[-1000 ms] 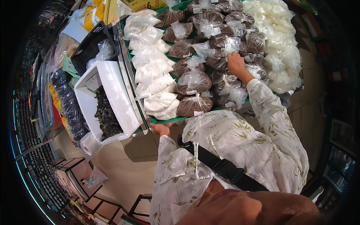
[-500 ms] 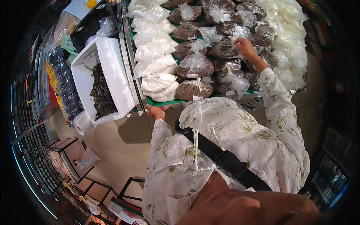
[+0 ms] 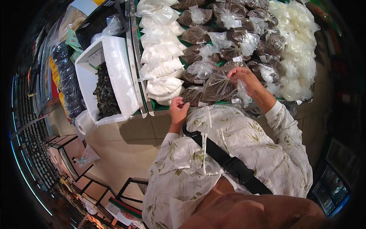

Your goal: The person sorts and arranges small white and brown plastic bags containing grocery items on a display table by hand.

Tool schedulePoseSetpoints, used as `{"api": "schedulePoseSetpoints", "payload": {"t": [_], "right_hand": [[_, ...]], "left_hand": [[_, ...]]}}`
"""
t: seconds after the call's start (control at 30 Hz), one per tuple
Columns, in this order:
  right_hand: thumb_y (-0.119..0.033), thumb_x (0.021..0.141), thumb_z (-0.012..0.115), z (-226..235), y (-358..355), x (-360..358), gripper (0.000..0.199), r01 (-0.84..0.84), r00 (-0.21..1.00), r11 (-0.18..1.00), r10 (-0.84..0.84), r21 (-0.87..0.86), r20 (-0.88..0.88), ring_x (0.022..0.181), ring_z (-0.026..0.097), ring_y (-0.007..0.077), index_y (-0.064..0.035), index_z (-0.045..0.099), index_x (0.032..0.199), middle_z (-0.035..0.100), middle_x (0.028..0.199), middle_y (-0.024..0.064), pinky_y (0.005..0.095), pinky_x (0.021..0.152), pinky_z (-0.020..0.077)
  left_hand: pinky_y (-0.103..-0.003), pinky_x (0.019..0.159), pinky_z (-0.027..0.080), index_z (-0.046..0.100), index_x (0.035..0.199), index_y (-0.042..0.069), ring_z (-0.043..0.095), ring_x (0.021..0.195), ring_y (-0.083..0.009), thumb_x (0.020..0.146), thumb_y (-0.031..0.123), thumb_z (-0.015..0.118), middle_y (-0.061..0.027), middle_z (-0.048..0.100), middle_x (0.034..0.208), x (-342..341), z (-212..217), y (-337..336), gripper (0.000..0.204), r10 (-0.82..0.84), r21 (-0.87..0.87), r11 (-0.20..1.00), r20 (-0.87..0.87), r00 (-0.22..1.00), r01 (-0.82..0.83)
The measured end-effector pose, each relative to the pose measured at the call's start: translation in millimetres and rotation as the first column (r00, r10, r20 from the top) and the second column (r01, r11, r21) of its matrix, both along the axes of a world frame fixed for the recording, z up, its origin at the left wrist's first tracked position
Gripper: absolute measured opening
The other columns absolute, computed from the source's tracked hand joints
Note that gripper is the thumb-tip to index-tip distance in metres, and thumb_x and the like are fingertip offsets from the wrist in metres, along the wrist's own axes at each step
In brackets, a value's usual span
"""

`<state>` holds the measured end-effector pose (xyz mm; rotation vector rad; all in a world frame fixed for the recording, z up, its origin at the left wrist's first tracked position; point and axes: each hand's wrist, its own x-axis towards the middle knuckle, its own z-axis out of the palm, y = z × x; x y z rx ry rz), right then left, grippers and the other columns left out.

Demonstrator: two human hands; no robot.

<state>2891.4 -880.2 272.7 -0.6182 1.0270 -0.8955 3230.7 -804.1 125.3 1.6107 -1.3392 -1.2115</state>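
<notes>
White foam box near black crate

One wide fisheye camera, the left of a side-by-side pair worn on the person's head, looks steeply down. The patterned top is nearest, looming large from five to six o'clock. The left hand sits close to the centre and the right hand towards two o'clock. The worktop is seen from above, reaching away towards twelve and one. The tiled floor lies farther below, towards eight. Straight edges bow near the rim, where a dim panel at four o'clock is perhaps glass.
</notes>
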Motion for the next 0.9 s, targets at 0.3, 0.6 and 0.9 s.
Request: {"api": "schedulePoseSetpoints", "payload": {"t": [0.3,0.6,0.9], "right_hand": [[-0.005,0.087,0.048,-62.3,-60.9,61.0,0.012,0.264,0.948,0.964,-0.267,0.042,0.174,0.053,0.048,0.0115,-0.0021,0.059,0.087,0.055,0.069,0.0033,0.0249,0.045,0.0393],[-0.002,0.085,0.049,-128.3,-102.7,39.7,0.014,0.058,0.998,0.998,-0.058,0.01,0.006,0.066,0.055,0.0113,-0.0025,0.062,0.089,0.061,0.08,0.0026,0.0258,0.059,0.0444],[-0.006,0.08,0.053,-92.2,-115.3,32.1,0.02,-0.147,0.987,0.987,0.142,-0.065,-0.069,0.068,0.056,0.0086,-0.0045,0.059,0.1,0.061,0.085,0.0002,0.0225,0.057,0.0423]], "left_hand": [[-0.042,0.101,0.038,0.032,0.139,0.001,0.044,0.119,-0.0355,0.071,0.012,0.074,-0.0222,0.039,0.13,-74.5,68.1,-101.9,0.081,-0.167,-0.226,0.956,0.105,0.98,0.187],[-0.047,0.102,0.036,0.037,0.136,0.004,0.038,0.125,-0.0439,0.079,0.008,0.065,-0.028,0.039,0.132,-98.1,23.9,-154.6,0.064,-0.146,-0.164,0.96,0.394,0.907,0.226],[-0.048,0.103,0.034,0.03,0.14,0.006,0.035,0.127,-0.0455,0.078,0.007,0.065,-0.0272,0.026,0.141,-114.3,38.8,-144.1,0.071,-0.091,-0.149,0.967,0.56,0.823,0.208]]}}
